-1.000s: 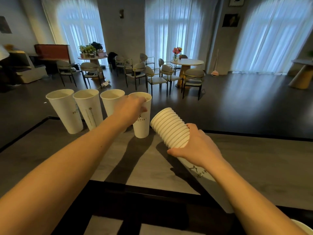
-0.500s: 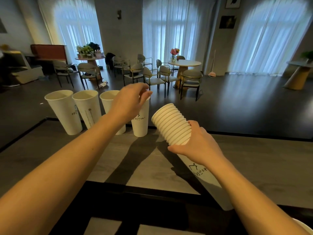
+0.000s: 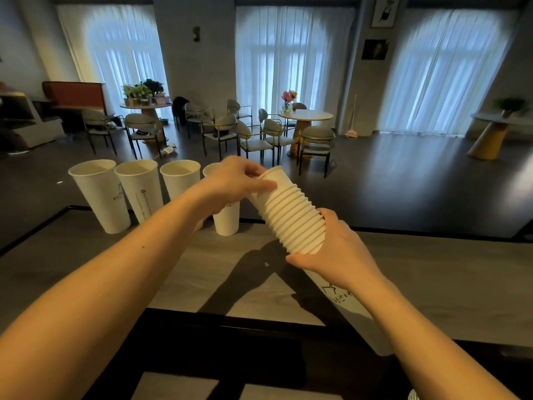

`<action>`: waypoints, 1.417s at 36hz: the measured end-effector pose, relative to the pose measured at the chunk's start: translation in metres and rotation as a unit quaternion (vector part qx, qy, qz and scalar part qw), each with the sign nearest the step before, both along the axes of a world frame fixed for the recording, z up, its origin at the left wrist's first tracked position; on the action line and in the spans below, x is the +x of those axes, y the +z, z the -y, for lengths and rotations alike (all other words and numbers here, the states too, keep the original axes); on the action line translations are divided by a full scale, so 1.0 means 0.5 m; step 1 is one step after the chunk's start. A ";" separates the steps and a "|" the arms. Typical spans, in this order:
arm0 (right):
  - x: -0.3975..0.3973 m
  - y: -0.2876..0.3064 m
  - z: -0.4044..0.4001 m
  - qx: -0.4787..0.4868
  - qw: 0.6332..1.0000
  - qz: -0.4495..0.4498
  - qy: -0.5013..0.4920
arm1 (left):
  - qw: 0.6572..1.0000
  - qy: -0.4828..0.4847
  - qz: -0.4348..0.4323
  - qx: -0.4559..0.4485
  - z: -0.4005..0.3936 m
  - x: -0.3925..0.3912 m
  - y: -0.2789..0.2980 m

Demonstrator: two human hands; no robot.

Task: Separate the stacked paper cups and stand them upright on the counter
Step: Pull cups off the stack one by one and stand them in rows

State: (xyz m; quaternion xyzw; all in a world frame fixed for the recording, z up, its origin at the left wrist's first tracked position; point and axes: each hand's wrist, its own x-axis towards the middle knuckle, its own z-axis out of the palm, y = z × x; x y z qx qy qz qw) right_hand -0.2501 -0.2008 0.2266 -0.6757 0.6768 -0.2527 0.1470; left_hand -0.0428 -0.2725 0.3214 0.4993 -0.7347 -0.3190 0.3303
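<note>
- Step: peeling next cup off stack [image 3: 290, 215]; four cups [image 3: 99, 194] already upright beyond the grip.
- Left hand [image 3: 239, 184] pinched on the top rim; right hand [image 3: 331, 252] wrapped round stack's lower part.
- Next, prob.: pull apart w/o crushing rim, stand it beside the fourth.

Dim room, dark floor [image 3: 389, 180]. Three curtained windows [image 3: 291, 62] glow blue. Round tables [image 3: 305, 114], chairs [image 3: 256, 137], framed pictures [image 3: 383, 10] on wall.

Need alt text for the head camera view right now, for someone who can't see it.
The right hand holds a tilted stack of nested white paper cups above the grey counter, while the left hand grips the top cup's rim. Four separated white paper cups stand upright in a row behind.
</note>
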 end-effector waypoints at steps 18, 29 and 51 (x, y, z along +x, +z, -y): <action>-0.124 0.010 0.009 0.026 0.995 -0.080 -0.056 | 0.902 0.091 0.329 -0.263 0.101 -0.092 -0.103; -0.139 0.002 0.016 0.024 0.997 -0.061 -0.037 | 0.893 0.086 0.380 -0.223 0.125 -0.100 -0.089; -0.195 0.028 -0.054 -0.023 0.998 -0.057 0.008 | 0.994 -0.107 0.023 0.028 -0.072 -0.193 -0.017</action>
